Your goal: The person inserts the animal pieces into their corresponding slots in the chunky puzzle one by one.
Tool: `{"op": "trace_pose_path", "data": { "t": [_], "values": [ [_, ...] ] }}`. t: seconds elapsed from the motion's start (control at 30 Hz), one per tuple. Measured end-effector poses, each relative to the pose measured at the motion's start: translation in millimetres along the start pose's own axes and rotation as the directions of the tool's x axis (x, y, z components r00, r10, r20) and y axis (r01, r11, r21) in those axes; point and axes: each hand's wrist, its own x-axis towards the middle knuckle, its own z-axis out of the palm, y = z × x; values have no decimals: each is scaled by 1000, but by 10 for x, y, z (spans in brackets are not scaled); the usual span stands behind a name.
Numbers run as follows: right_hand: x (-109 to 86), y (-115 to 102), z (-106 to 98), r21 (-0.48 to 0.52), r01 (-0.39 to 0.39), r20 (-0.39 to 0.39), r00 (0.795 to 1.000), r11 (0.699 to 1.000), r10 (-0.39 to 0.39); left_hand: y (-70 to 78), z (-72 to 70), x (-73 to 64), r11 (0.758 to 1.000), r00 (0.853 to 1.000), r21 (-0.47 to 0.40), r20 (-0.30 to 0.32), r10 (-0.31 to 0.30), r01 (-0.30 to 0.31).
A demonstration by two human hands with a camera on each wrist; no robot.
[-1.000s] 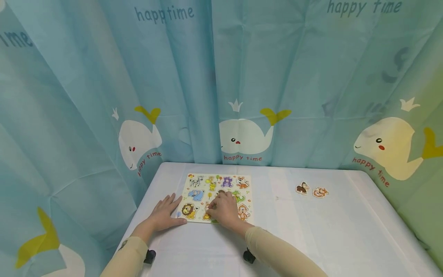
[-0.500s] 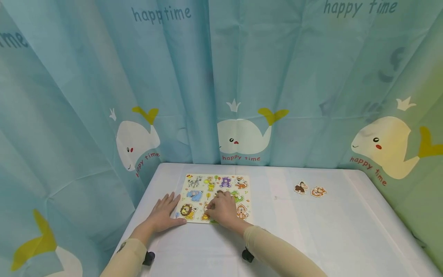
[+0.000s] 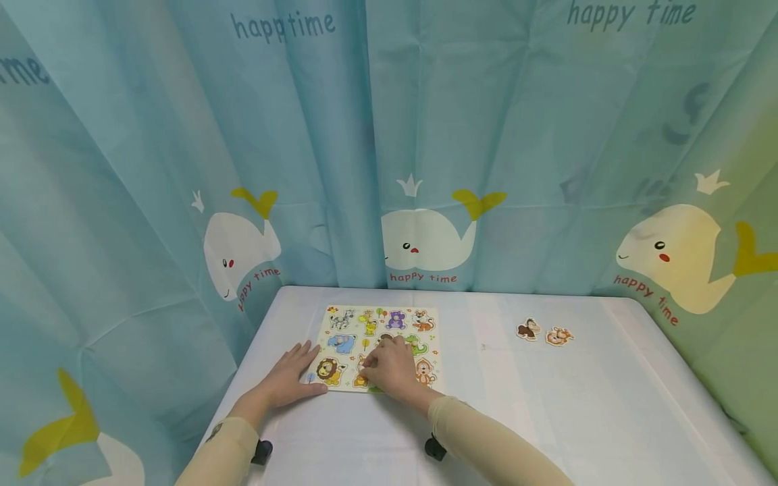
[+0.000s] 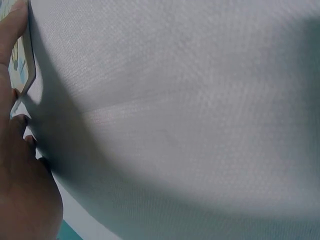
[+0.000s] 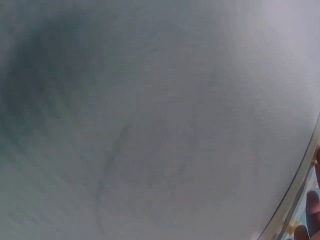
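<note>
An animal puzzle board (image 3: 372, 359) lies at the left of the table with zebra, giraffe, elephant, lion and other animal pictures. My left hand (image 3: 284, 378) rests at its lower left corner with fingers spread. In the left wrist view, its thumb lies on the board's edge. Over the bottom row, my right hand (image 3: 392, 368) has its thumb and fingers curled together, pinching an orange animal puzzle piece (image 3: 360, 380) beside the lion piece (image 3: 330, 371). The hand hides part of that piece and the board's middle. The right wrist view catches only fingertips (image 5: 313, 212) by the board's edge.
Two loose puzzle pieces lie on the right of the table: a dark brown animal (image 3: 529, 329) and an orange-and-white animal (image 3: 558, 336). A white cloth (image 3: 547, 412) covers the table. Blue whale-print curtains (image 3: 340, 148) hang behind and beside it.
Both hands stay in nearly the same place on the board. The head view has shifted slightly, and the loose pieces have not moved on the table.
</note>
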Motion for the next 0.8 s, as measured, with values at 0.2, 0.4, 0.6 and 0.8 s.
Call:
{"op": "trace_pose_path", "data": {
  "t": [0.2,0.4,0.6,0.8],
  "values": [
    [-7,132,-91,46,3,14,1000,999,-4,-22,23,13,1000,1000,0,4,2,-2],
    [9,366,-402,106,-47,2,999,993,47,-26,24,21,1000,1000,4,6,5,-5],
    [30,602,-673,147,-121,-26,992,982,126,-26,24,19,1000,1000,4,2,4,-4],
    [36,887,-855,159,-160,-81,981,974,175,-33,36,24,1000,1000,10,1,7,-7]
  ]
}}
